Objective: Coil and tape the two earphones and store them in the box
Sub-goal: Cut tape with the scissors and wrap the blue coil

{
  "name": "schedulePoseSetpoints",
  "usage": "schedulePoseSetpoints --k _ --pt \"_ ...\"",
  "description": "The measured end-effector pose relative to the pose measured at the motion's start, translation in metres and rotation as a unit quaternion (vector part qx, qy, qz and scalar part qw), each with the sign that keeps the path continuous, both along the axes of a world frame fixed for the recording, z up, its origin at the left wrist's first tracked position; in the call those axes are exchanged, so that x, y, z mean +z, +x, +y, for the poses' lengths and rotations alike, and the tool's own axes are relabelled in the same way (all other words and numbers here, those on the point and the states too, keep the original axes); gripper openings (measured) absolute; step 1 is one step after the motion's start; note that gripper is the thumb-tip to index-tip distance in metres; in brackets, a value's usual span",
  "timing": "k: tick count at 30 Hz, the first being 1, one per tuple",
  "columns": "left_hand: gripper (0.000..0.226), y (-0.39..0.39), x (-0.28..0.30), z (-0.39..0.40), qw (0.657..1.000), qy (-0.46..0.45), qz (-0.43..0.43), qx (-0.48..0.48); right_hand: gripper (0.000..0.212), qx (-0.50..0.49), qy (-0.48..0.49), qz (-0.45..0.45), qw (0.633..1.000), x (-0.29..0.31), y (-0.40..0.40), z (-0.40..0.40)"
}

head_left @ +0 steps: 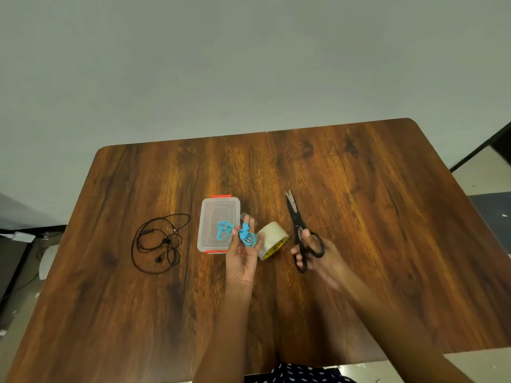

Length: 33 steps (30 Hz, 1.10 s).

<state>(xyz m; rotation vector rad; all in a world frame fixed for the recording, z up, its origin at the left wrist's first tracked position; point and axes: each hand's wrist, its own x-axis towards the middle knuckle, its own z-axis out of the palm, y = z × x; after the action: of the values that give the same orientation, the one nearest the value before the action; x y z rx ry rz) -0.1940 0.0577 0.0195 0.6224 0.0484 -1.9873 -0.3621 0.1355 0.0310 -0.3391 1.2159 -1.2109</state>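
Note:
My left hand [243, 258] holds a coiled blue earphone [237, 234] above the table, with a short piece of clear tape [249, 217] sticking up from its fingertips. Behind it lies the clear plastic box [218, 225] with orange clips, lid closed. A black earphone [159, 241] lies loose and uncoiled on the table to the left of the box. My right hand [320, 258] grips the handles of black scissors [300, 230], blades pointing away. A roll of clear tape [272, 240] stands between my hands.
Everything rests on a brown wooden table [373, 203] with rounded far corners. Beyond the far edge is a plain grey floor. Dark furniture and cables show past the table's left edge.

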Motion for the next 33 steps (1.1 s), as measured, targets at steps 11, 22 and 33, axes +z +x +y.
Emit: schedulePoseSetpoints --k 11,22,33 --pt "0.117 -0.002 0.015 0.0 1.0 0.018 0.008 -0.009 0.035 0.182 0.196 0.651 0.711 -0.034 -0.021 0.004" --pt "0.112 -0.002 0.013 -0.001 1.0 0.012 -0.011 -0.022 0.038 0.241 -0.072 0.583 0.772 -0.039 0.001 -0.013" --pt "0.064 0.036 0.029 -0.004 0.983 -0.1 0.026 -0.15 0.031 0.21 0.002 0.668 0.714 -0.039 0.005 -0.05"
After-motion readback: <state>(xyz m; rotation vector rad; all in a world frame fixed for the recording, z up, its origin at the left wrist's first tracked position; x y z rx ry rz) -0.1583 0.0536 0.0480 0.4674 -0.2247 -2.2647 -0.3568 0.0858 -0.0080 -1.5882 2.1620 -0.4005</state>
